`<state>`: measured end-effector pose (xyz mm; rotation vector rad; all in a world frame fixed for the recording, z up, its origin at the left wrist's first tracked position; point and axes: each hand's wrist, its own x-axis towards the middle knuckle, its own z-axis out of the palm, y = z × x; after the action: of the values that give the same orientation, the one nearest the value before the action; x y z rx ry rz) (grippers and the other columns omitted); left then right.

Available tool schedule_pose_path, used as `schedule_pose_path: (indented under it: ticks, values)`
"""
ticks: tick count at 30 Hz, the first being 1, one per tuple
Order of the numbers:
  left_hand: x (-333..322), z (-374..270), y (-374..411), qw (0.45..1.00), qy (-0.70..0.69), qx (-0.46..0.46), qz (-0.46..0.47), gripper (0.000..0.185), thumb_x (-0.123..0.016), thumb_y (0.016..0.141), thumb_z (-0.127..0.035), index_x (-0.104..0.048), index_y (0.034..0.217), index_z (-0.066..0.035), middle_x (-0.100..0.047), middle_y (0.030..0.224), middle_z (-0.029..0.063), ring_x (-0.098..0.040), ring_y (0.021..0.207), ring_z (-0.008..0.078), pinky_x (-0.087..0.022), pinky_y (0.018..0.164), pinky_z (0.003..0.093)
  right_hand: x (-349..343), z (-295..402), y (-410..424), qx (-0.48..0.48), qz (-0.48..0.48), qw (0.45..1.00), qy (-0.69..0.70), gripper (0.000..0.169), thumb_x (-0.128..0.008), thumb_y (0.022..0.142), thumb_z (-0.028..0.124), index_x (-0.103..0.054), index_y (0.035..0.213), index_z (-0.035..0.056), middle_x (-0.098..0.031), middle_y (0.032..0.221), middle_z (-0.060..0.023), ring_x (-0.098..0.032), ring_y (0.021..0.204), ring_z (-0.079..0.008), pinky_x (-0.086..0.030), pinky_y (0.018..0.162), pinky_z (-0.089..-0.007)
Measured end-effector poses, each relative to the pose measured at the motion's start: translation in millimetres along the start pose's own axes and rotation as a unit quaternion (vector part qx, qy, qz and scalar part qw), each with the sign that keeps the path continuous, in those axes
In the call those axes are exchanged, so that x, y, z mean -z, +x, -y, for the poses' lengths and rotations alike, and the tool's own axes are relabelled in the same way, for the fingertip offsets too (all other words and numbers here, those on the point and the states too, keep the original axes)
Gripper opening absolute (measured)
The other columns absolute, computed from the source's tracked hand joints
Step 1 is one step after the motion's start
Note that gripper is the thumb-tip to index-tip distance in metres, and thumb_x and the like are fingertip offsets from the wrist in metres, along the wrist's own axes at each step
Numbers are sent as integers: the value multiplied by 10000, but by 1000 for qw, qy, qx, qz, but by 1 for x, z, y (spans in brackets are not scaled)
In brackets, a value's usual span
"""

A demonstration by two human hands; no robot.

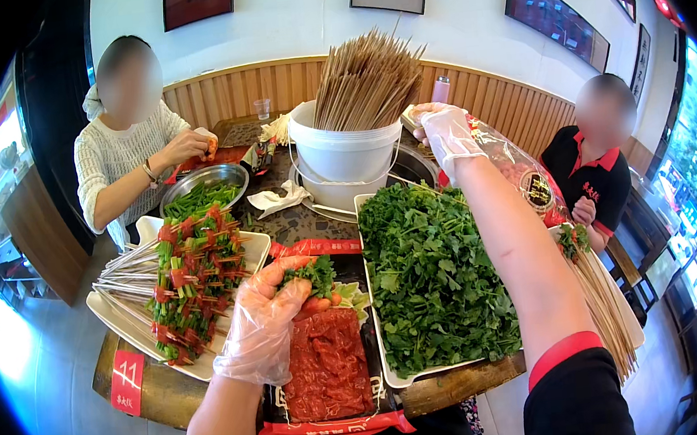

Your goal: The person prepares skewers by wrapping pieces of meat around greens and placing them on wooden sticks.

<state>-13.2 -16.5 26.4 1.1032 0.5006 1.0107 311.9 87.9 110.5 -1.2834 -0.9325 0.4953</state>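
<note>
My left hand (270,317), in a clear plastic glove, is closed on a small bundle of cilantro (314,276) above an opened pack of sliced raw meat (329,368). To the right of the meat lies a tray heaped with cilantro (434,278). My right hand (443,125), gloved the same way, is stretched out beside the white bucket (346,118) of bamboo skewers (371,82); its fingertips are partly hidden, so I cannot tell whether it holds anything. On the left tray (258,247) lie many skewers of meat-wrapped greens (189,281).
A steel bowl of cut greens (206,189) and a crumpled napkin (278,199) lie beyond the left tray. Across the table a person (129,131) handles food; another person (592,159) is at the right. A clear bag (518,171) and a tray of skewers (602,307) stand at right.
</note>
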Motion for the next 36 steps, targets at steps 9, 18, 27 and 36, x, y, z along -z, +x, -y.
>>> schedule_pose_path:
  ticks: [9, 18, 27, 36]
  values:
    - [5, 4, 3, 1000, 21, 10, -9, 274, -574, 855, -51, -530, 1112, 31, -627, 947, 117, -658, 775, 202, -563, 726, 290, -26, -25, 46, 34, -43, 998, -33, 167, -677, 784, 173, -648, 856, 25, -576, 611, -32, -532, 478, -126, -417, 455, -264]
    - [4, 5, 1, 999, 31, 9, -12, 271, -573, 850, -46, -540, 1106, 36, -627, 940, 112, -644, 784, 185, -562, 737, 300, -18, 12, 35, 108, -99, 987, 67, 193, -631, 827, 112, -625, 1003, 33, -625, 743, -33, -549, 533, -83, -433, 464, -226]
    - [3, 7, 1, 999, 29, 13, -16, 283, -585, 846, -53, -538, 1108, 42, -627, 942, 109, -647, 783, 177, -557, 718, 272, -12, 18, 45, 97, -31, 994, 36, 144, -641, 818, 108, -643, 947, 44, -615, 733, -27, -547, 540, -88, -420, 475, -212]
    - [1, 9, -1, 1000, 15, 5, -14, 264, -573, 841, -37, -549, 1092, 40, -617, 955, 105, -630, 788, 158, -566, 730, 285, -4, 21, 42, 100, -17, 994, -46, 83, -597, 825, 82, -599, 876, 17, -604, 656, -54, -571, 509, -124, -449, 462, -248]
